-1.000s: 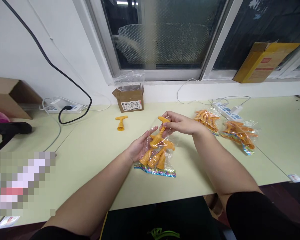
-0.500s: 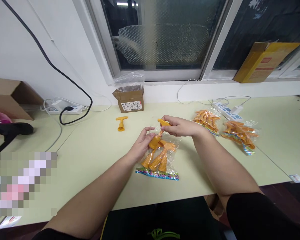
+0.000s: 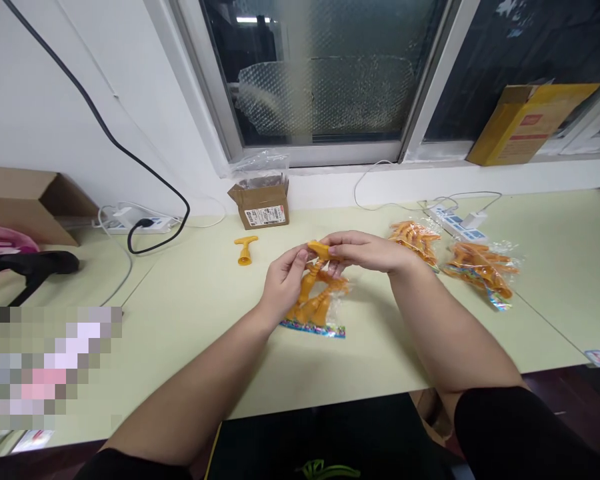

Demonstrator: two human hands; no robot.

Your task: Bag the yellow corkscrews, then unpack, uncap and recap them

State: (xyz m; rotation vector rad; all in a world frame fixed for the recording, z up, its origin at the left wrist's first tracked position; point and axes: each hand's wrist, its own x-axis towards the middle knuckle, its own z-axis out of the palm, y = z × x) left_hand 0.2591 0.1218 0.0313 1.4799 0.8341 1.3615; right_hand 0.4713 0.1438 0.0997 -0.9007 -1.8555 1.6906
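A yellow T-shaped plastic piece point(image 3: 320, 251) stands cup-down in the mouth of a clear plastic bag point(image 3: 314, 329) with a colourful printed strip. Several similar pieces lie inside that bag. My left hand point(image 3: 283, 283) pinches the bag's mouth at the left, its fingertips close to the crossbar. From the right, my right hand point(image 3: 357, 252) grips the crossbar, its fingers partly hidden behind the piece. Another yellow T-shaped piece point(image 3: 245, 251) lies loose on the table, left of my hands.
Two filled bags, one nearer the wall point(image 3: 414, 240) and one farther right point(image 3: 483, 267), lie beside a power strip point(image 3: 457, 223). An open small carton point(image 3: 263, 205) stands against the wall. At left are a black cable point(image 3: 185, 207) and a larger cardboard box point(image 3: 17, 200).
The held piece has gone deeper into the bag. My left hand has moved up to the bag's mouth beside the crossbar, and the bag's printed edge has shifted away from me.
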